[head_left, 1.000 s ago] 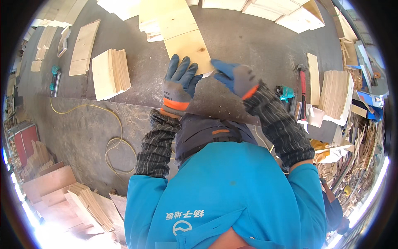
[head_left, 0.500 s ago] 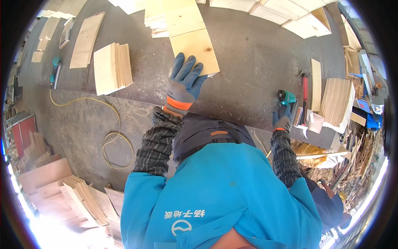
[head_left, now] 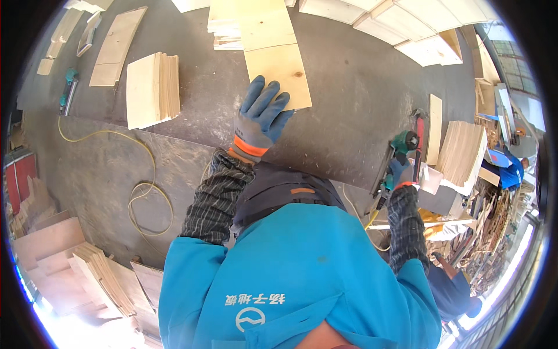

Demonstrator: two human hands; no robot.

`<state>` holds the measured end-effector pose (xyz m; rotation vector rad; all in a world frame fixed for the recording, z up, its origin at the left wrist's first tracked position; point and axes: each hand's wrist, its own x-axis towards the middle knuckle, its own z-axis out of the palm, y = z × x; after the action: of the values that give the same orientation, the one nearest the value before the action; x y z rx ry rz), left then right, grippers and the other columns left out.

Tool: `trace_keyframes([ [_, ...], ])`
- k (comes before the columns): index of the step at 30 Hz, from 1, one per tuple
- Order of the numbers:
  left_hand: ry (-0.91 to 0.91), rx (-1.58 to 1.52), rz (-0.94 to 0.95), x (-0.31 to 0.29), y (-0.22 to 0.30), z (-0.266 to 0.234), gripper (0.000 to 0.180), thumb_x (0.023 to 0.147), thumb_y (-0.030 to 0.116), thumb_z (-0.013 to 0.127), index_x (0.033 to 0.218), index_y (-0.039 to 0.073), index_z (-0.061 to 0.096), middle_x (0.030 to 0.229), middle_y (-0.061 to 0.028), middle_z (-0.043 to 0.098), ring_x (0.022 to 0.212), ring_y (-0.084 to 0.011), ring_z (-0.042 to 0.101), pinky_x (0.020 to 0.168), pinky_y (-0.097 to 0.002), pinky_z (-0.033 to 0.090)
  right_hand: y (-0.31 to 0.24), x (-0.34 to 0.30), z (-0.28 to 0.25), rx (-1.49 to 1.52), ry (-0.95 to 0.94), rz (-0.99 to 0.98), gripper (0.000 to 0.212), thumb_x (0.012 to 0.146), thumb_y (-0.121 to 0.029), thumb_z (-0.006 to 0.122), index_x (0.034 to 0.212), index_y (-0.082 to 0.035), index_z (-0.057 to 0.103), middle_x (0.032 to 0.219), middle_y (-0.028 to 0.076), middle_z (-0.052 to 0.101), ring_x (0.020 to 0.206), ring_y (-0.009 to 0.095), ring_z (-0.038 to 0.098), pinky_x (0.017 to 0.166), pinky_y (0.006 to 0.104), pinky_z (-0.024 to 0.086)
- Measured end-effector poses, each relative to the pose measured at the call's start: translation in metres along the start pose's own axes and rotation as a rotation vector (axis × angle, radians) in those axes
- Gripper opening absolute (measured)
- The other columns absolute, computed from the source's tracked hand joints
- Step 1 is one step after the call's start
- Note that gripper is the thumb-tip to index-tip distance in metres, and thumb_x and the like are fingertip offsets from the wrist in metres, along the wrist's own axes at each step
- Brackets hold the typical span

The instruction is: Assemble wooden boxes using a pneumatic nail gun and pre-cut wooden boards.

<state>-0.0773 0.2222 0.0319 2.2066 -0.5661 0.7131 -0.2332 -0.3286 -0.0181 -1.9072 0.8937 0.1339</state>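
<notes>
My left hand (head_left: 258, 121), in a blue-grey glove with an orange cuff, rests with fingers stretched out on the near end of a pale wooden board (head_left: 282, 75). Beyond that end, more pale wood reaches to the far edge of view. At the right of the dark table, my gloved right hand (head_left: 399, 170) is wrapped round a teal and black air nail gun (head_left: 401, 142). Just right of the gun lies a hammer with a red handle (head_left: 418, 139), beside a narrow wooden strip (head_left: 434, 129). The fingers of my right hand are partly hidden by the gun.
Board stacks stand on the table (head_left: 337, 75) at left (head_left: 152, 90) and right (head_left: 462, 154). Pale wooden boxes (head_left: 401, 23) line the far right. Another teal tool (head_left: 70, 87) lies far left; a yellow hose (head_left: 152, 168) trails below. A co-worker's dark sleeve (head_left: 450, 294) shows lower right.
My right hand has raised and turned the nail gun, whose round black end now shows more. The left hand stays on the board, while the whole view has shifted slightly.
</notes>
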Motion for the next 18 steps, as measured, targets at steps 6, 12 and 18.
trace_keyframes([
  [6,0.021,0.022,0.007,0.005,-0.001,-0.007,0.044,0.077,0.018,0.095,0.118,0.009,0.081,0.133,-0.0171,0.074,0.133,-0.0485,0.064,0.11,-0.0533,0.057,-0.246,-0.157,0.067,0.105,-0.367,-0.053,0.028,0.092,-0.021,0.07,0.112,-0.001,0.068,0.079,0.003,0.066,0.065,0.013,0.062,0.059,0.0286,0.049],
  [12,0.033,-0.026,0.012,0.005,-0.008,0.0,0.044,0.077,0.018,0.095,0.118,0.01,0.081,0.134,-0.0156,0.074,0.135,-0.0474,0.063,0.11,-0.0523,0.058,-0.314,-0.209,0.124,0.035,-0.549,0.0,0.067,0.087,-0.014,0.066,0.149,0.01,0.057,0.077,0.006,0.066,0.064,0.011,0.061,0.057,0.0244,0.043],
  [18,-0.01,-0.043,-0.024,0.003,-0.006,-0.004,0.041,0.078,0.019,0.094,0.116,0.01,0.081,0.133,-0.0143,0.075,0.136,-0.046,0.063,0.11,-0.0515,0.058,-0.332,-0.217,0.155,0.072,-0.578,-0.012,0.026,0.095,-0.017,0.069,0.113,0.001,0.069,0.078,0.002,0.066,0.065,0.008,0.06,0.058,0.0268,0.046],
])
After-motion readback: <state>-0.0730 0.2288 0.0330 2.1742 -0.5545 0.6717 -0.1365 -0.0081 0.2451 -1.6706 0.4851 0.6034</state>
